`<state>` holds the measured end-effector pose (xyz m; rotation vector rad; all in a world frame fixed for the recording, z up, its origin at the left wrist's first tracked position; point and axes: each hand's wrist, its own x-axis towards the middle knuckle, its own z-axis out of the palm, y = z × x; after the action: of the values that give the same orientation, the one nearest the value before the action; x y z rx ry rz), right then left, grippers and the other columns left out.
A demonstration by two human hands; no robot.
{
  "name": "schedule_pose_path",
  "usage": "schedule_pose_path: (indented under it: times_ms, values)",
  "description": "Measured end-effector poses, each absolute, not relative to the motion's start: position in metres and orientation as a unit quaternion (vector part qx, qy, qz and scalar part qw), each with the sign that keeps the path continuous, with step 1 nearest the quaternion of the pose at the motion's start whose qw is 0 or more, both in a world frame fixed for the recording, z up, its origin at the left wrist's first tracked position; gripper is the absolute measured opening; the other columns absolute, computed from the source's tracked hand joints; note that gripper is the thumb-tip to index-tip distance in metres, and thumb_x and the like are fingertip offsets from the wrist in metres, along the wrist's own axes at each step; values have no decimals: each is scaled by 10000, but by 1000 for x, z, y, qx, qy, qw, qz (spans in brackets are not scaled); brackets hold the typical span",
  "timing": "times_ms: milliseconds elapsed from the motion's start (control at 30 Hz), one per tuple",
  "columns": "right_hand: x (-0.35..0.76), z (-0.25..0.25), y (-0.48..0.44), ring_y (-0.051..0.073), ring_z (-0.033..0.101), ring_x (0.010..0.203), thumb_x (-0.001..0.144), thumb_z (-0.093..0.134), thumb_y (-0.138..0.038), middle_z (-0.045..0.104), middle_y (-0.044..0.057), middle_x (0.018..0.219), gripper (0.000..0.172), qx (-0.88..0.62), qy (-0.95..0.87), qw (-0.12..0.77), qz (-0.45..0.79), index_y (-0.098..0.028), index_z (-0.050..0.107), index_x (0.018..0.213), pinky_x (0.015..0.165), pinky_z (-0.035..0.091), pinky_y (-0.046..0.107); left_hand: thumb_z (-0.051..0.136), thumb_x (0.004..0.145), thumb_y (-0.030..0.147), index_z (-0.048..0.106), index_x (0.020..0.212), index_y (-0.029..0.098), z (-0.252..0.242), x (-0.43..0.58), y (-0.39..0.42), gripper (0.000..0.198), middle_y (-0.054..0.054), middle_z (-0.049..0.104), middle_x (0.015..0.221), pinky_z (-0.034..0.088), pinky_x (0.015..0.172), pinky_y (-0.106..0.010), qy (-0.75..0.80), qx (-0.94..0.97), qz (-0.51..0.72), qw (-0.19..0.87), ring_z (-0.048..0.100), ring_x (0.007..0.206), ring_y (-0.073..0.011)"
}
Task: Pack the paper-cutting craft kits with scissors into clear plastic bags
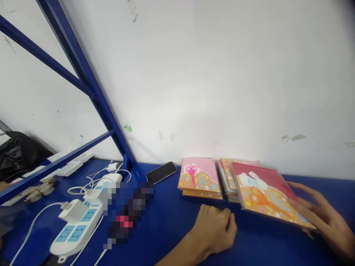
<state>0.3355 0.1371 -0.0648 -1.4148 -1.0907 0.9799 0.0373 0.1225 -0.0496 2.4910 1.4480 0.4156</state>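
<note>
My right hand (324, 214) grips the right side of a flat square packet (263, 195) in a clear wrapper, fingers behind it and thumb in front. The packet has a red top, a white rabbit and orange scissors. It is tilted, covering part of a second stack of similar packets (226, 175). To the left, another stack (199, 179) has a pink packet with pink scissors on top. My left hand (216, 227) rests on the blue table just in front of the stacks, curled into a fist. Nothing shows in it, though its palm side is hidden.
A black phone (161, 172) lies left of the stacks. Further left are a white power strip (83, 221) with chargers and cables, and a pixelated dark item (130, 214). A blue metal frame (97, 96) slants up against the white wall (222, 74). A black bag (19, 151) sits far left.
</note>
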Motion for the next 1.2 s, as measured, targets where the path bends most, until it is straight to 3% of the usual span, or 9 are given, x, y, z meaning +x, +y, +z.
schedule_pose_path:
  times_ms: [133, 200, 300, 467, 700, 800, 867, 967, 1200]
  values:
    - [326, -46, 136, 176, 547, 424, 651, 870, -557, 729, 27, 772, 911, -556, -406, 564, 455, -396, 481, 1459, 342, 444, 293, 469, 962, 315, 673, 776, 214, -51, 37, 124, 294, -133, 721, 676, 355, 561, -381, 488, 851, 159, 113, 691, 616, -275]
    - [330, -43, 137, 178, 615, 489, 662, 886, -501, 761, 18, 835, 941, -532, -383, 576, 488, -341, 470, 1491, 385, 485, 266, 439, 975, 290, 653, 752, 214, -51, 37, 124, 318, -124, 713, 666, 349, 565, -377, 485, 850, 168, 115, 696, 621, -272]
    - [342, -40, 140, 262, 760, 753, 691, 875, -470, 802, 90, 1017, 734, -517, -352, 553, 550, -260, 643, 1355, 593, 610, 313, 385, 1004, 288, 616, 727, 220, -54, 38, 124, 367, -108, 699, 656, 353, 581, -377, 483, 850, 176, 115, 698, 629, -264]
    - [363, -39, 143, 392, 724, 1104, 764, 764, -496, 763, 129, 1230, 514, -492, -313, 526, 620, -269, 749, 1225, 905, 600, 490, 359, 1009, 294, 511, 676, 240, -58, 38, 126, 370, -64, 656, 618, 353, 562, -366, 471, 851, 193, 130, 652, 569, -218]
    - [372, -27, 136, 404, 752, 1006, 741, 762, -495, 799, 130, 1114, 432, -474, -309, 499, 656, -267, 806, 1106, 908, 586, 515, 349, 1043, 322, 466, 688, 234, -59, 32, 128, 383, -20, 572, 594, 329, 557, -342, 435, 835, 249, 228, 542, 529, -162]
    - [365, -18, 125, 374, 759, 974, 768, 777, -442, 804, 132, 1090, 404, -448, -333, 480, 677, -240, 802, 1117, 900, 576, 491, 354, 1055, 418, 589, 979, 239, -54, 31, 120, 305, -25, 612, 763, 401, 609, -308, 421, 762, 342, 353, 559, 619, -159]
    - [357, -17, 118, 354, 761, 967, 791, 775, -422, 800, 136, 1105, 402, -429, -354, 454, 696, -224, 794, 1140, 891, 571, 473, 380, 1038, 522, 504, 1277, 254, -49, 33, 113, 379, -75, 652, 1027, 468, 676, -306, 396, 702, 390, 446, 629, 761, -180]
    - [344, -21, 111, 326, 758, 985, 818, 772, -426, 797, 125, 1124, 393, -402, -385, 432, 710, -225, 785, 1156, 889, 563, 443, 533, 988, 548, 360, 1433, 305, -42, 41, 105, 536, -119, 603, 1310, 511, 777, -320, 381, 641, 381, 547, 674, 948, -214]
    - [338, -20, 108, 322, 755, 992, 824, 790, -521, 797, 115, 1103, 509, -443, -430, 419, 666, -221, 730, 1230, 884, 572, 445, 765, 868, 441, 513, 1270, 263, -32, 55, 102, 507, -24, 709, 970, 523, 691, -242, 348, 494, 409, 684, 716, 807, -171]
